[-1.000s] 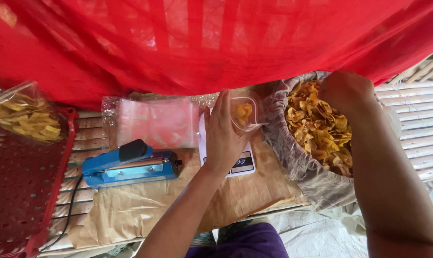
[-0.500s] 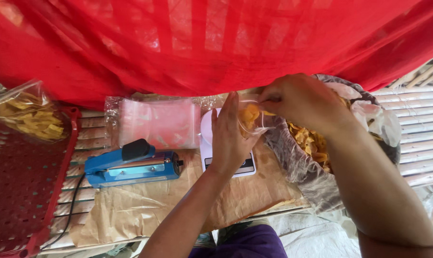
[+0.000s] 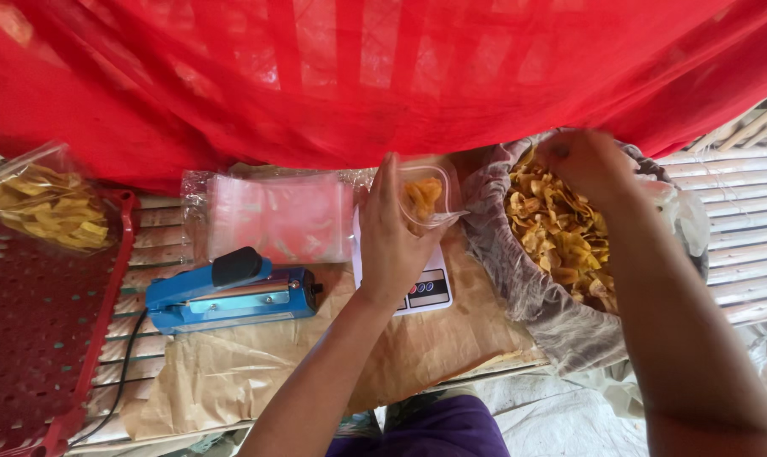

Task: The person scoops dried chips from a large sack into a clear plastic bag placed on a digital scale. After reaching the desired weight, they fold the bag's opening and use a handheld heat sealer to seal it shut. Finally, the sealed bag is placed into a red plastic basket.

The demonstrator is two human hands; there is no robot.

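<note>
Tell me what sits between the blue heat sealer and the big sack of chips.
In the head view, between the blue heat sealer and the sack of chips lie the white scale on brown paper and the left hand holding a small clear bag.

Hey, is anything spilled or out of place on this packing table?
Nothing stands out. The chips stay inside the big sack; the left hand holds a small clear bag over the scale, and the blue sealer lies flat.

Red cloth (image 3: 332, 76) overhead, faintly striped. Blue heat sealer (image 3: 231, 296) with black knob; red perforated crate (image 3: 28, 338). Chips (image 3: 561, 237) golden-yellow.
</note>
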